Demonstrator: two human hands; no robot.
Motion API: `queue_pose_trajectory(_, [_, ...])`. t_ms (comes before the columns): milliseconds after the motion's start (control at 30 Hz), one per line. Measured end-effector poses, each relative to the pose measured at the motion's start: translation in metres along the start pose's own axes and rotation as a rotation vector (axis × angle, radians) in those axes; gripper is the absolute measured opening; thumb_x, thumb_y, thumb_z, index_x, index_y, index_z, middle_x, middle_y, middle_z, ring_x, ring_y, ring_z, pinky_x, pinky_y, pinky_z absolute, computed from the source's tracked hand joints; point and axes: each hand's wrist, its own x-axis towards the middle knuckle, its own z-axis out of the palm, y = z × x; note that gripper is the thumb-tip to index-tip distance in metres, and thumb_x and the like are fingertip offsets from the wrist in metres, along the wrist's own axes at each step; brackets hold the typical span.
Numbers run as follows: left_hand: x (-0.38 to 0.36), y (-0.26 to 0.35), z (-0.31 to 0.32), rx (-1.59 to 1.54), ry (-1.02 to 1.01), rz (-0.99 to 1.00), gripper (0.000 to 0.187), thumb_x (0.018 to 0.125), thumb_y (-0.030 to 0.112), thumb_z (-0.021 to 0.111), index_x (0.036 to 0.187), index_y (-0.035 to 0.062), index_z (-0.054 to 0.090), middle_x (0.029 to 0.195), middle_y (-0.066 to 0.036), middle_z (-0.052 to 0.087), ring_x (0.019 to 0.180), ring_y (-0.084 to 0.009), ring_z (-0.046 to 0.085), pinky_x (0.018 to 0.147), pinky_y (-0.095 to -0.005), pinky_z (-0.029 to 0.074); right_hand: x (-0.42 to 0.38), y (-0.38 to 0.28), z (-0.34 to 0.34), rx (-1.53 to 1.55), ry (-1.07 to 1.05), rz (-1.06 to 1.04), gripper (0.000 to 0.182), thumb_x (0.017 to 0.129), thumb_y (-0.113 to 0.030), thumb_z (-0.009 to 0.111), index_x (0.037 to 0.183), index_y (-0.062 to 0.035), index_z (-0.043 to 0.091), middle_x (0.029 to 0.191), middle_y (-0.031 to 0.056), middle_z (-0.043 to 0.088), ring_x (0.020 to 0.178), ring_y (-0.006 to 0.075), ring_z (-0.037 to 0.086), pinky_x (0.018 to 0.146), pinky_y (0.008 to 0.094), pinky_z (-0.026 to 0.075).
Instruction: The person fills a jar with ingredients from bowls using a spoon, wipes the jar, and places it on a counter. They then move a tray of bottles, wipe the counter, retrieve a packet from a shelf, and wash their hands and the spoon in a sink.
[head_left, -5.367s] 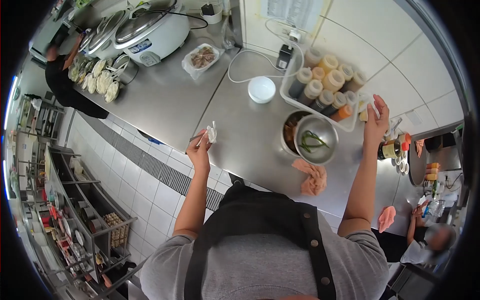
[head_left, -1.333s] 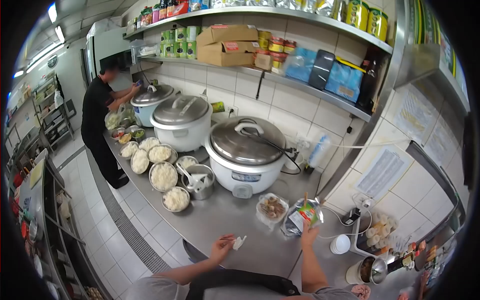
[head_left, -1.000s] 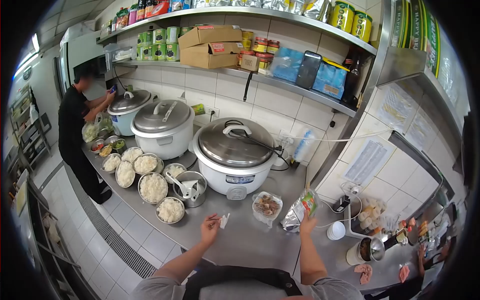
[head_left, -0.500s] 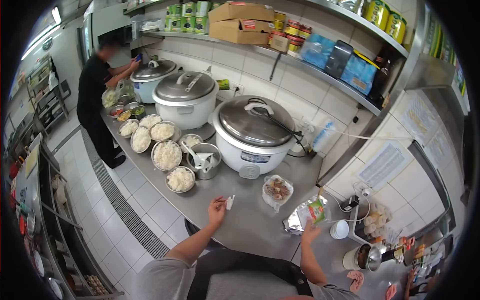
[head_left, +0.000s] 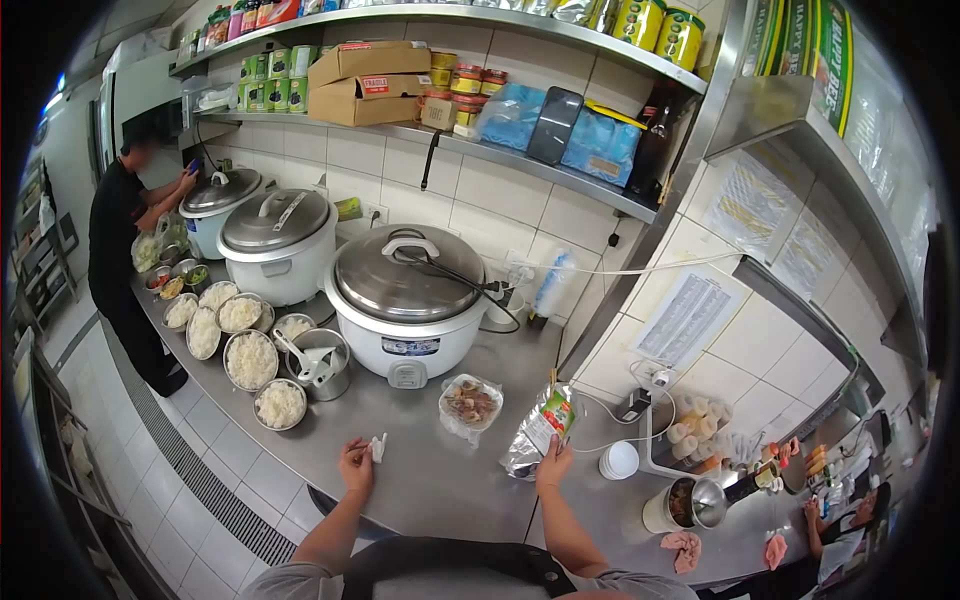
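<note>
My left hand [head_left: 356, 464] is over the steel counter, fingers closed on a small white piece [head_left: 378, 447] whose kind I cannot make out. My right hand [head_left: 554, 466] grips the lower right edge of a silver foil bag [head_left: 524, 446] with a green and red label. A small brownish stick or clip shows at the bag's top. Between the hands, a little farther back, sits an open plastic bag of brown food pieces [head_left: 472, 401]. White stacked cups [head_left: 619, 460] stand to the right of my right hand.
Several bowls of rice [head_left: 252, 360] and a metal pot [head_left: 322, 372] stand left, before large rice cookers [head_left: 408, 335]. A loaded shelf [head_left: 560, 165] overhangs the counter. A person in black [head_left: 125, 230] stands far left; another person [head_left: 845, 525] is far right.
The view has swung right, so the counter things sit farther left. The foil bag now stands out more upright and its label has turned, with my right hand at its lower edge.
</note>
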Motion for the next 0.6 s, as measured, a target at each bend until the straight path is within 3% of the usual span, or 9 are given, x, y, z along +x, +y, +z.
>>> queue_pose_trajectory(100, [-0.001,-0.004,0.000,-0.023,0.005,0.014,0.008,0.086,0.004,0.069,0.084,-0.0037,0.070,0.116,-0.019,0.060,0.103,-0.0272,0.064,0.082,-0.0347,0.055,0.011,-0.010,-0.002,-0.046,0.032,0.139,0.033,0.097,-0.024,0.057,0.097,0.0085,0.063,0.082,0.0219,0.066,0.075,0.0318,0.064,0.072,0.0412,0.048])
queue_pose_trajectory(167, [0.000,-0.001,0.000,-0.031,0.007,0.017,0.008,0.086,0.004,0.069,0.083,-0.0037,0.069,0.116,-0.019,0.061,0.104,-0.0270,0.063,0.082,-0.0350,0.055,0.023,-0.022,-0.003,-0.065,0.022,0.090,0.031,0.097,-0.022,0.060,0.095,0.0088,0.061,0.070,0.0104,0.065,0.063,0.0183,0.057,0.063,0.0387,0.047])
queue_pose_trajectory(333, [0.003,-0.001,-0.001,0.045,-0.003,-0.014,0.005,0.087,0.002,0.067,0.085,-0.0024,0.067,0.111,-0.016,0.063,0.102,-0.0261,0.064,0.079,-0.0342,0.054,0.081,-0.113,-0.014,-0.080,-0.041,-0.051,0.035,0.094,-0.026,0.063,0.088,0.0082,0.064,0.070,0.0100,0.064,0.062,0.0176,0.053,0.060,0.0392,0.044])
queue_pose_trajectory(400, [0.005,-0.001,-0.002,0.069,-0.009,-0.059,0.004,0.088,0.002,0.066,0.088,-0.0022,0.067,0.111,-0.015,0.063,0.102,-0.0256,0.064,0.079,-0.0334,0.053,0.109,-0.183,-0.016,0.111,-0.029,-0.114,0.035,0.094,-0.024,0.064,0.094,0.0107,0.065,0.075,0.0154,0.065,0.072,0.0159,0.057,0.067,0.0353,0.047])
queue_pose_trajectory(467, [0.003,0.003,-0.002,0.102,-0.021,-0.117,0.005,0.088,0.002,0.065,0.090,-0.0020,0.067,0.110,-0.015,0.064,0.102,-0.0251,0.063,0.078,-0.0325,0.053,0.150,-0.217,-0.019,0.120,-0.034,-0.115,0.039,0.092,-0.028,0.067,0.099,0.0099,0.064,0.081,0.0092,0.066,0.068,0.0151,0.056,0.062,0.0342,0.047])
queue_pose_trajectory(500, [0.004,0.007,-0.001,0.112,-0.032,-0.117,0.006,0.088,0.002,0.065,0.093,-0.0019,0.066,0.111,-0.014,0.064,0.102,-0.0248,0.063,0.079,-0.0318,0.053,0.174,-0.227,-0.018,0.184,-0.006,-0.161,0.039,0.091,-0.026,0.069,0.106,0.0089,0.062,0.085,0.0093,0.066,0.072,0.0133,0.059,0.063,0.0296,0.049])
queue_pose_trajectory(600, [0.002,0.012,-0.002,0.108,-0.038,-0.088,0.007,0.089,0.002,0.065,0.094,-0.0016,0.066,0.111,-0.014,0.064,0.100,-0.0242,0.063,0.078,-0.0310,0.052,0.201,-0.304,-0.008,0.399,0.036,-0.273,0.034,0.094,-0.024,0.066,0.095,0.0100,0.066,0.083,0.0072,0.066,0.074,0.0119,0.056,0.067,0.0289,0.047])
